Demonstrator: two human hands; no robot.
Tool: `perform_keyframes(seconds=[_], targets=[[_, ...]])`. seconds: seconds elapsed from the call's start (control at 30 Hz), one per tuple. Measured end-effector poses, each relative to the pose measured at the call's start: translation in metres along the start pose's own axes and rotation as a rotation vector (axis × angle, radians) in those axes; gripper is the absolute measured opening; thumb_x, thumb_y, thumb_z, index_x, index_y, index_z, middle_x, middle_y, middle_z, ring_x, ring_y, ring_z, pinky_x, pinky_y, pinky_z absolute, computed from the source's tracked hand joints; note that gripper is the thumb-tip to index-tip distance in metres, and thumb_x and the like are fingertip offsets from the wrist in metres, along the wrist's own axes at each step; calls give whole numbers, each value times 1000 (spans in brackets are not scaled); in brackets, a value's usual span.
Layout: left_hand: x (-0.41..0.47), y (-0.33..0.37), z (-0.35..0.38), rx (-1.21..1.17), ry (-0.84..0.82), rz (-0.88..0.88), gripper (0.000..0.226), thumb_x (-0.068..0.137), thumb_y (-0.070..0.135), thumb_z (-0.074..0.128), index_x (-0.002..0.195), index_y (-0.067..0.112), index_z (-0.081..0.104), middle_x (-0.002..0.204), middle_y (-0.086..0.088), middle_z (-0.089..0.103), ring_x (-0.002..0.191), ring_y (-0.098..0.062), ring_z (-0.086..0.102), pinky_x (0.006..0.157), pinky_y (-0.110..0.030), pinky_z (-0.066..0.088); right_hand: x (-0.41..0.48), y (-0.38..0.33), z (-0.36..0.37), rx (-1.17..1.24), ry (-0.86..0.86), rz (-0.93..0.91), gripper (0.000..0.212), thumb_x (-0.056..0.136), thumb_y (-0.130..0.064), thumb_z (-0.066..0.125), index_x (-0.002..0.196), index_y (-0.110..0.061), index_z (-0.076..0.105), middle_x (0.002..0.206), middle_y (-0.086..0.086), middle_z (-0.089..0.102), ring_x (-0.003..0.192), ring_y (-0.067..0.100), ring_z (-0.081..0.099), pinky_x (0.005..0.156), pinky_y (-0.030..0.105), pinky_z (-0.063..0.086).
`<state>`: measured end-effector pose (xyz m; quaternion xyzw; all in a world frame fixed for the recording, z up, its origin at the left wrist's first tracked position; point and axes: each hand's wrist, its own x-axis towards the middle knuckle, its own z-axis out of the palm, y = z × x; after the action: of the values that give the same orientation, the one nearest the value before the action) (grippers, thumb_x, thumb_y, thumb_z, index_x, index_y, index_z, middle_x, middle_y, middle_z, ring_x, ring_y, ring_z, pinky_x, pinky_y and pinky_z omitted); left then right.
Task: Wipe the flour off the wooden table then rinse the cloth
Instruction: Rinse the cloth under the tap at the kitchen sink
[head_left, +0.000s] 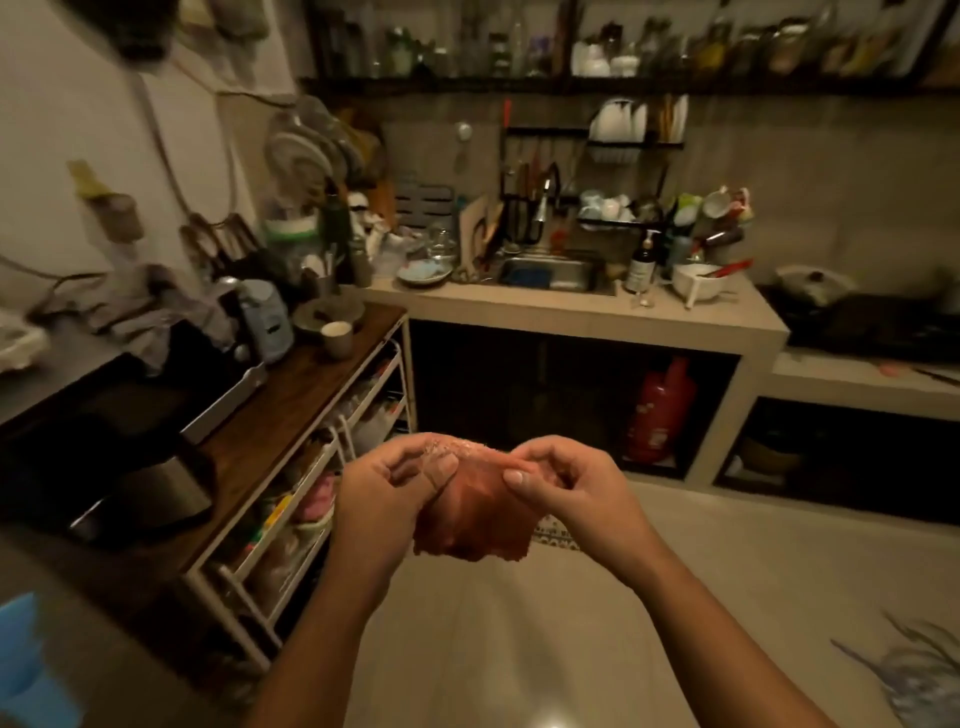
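— where am i standing?
— you're in a small home kitchen: a steel sink (550, 273) set in a plain counter (519, 307), with a dish rack (635, 146) of plates and cups on the wall above it.
— what else shows it?
— a long shelf (571, 86) of jars up high, a red gas cylinder (660, 410) under your counter, a stove (883, 327) to your right.
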<state>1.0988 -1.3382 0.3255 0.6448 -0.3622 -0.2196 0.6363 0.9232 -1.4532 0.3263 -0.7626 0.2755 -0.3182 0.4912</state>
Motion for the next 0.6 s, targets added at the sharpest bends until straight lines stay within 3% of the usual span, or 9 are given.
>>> perform_keyframes(seconds=[0.17, 0.27, 0.43, 0.6], targets=[[89, -12, 41, 65, -105, 28, 13, 88, 16, 71, 93, 28, 75, 91, 6, 76, 90, -13, 72, 80, -45, 61, 68, 42, -24, -50, 112, 41, 6, 88, -27, 75, 94, -29, 73, 90, -8, 71, 77, 8, 66, 59, 17, 48], [141, -25, 74, 64, -147, 9, 13, 90, 18, 69, 91, 30, 74, 90, 8, 76, 86, -6, 71, 78, -43, 62, 119, 73, -47, -63, 126, 46, 7, 89, -26, 74, 94, -30, 73, 93, -14, 71, 86, 8, 68, 63, 17, 52], [239, -39, 114, 79, -212, 21, 17, 87, 9, 71, 92, 24, 77, 91, 2, 76, 89, -12, 72, 82, -47, 60, 213, 115, -87, -42, 165, 59, 10, 86, -25, 77, 94, -29, 74, 93, -12, 72, 91, 9, 68, 77, 31, 58], [331, -41, 136, 31, -206, 42, 26, 83, 4, 74, 96, 27, 77, 96, 0, 77, 95, -18, 72, 83, -50, 59, 303, 128, -109, 82, 139, 49, 13, 85, -20, 77, 91, -31, 75, 93, -9, 73, 88, 8, 68, 72, 22, 55]])
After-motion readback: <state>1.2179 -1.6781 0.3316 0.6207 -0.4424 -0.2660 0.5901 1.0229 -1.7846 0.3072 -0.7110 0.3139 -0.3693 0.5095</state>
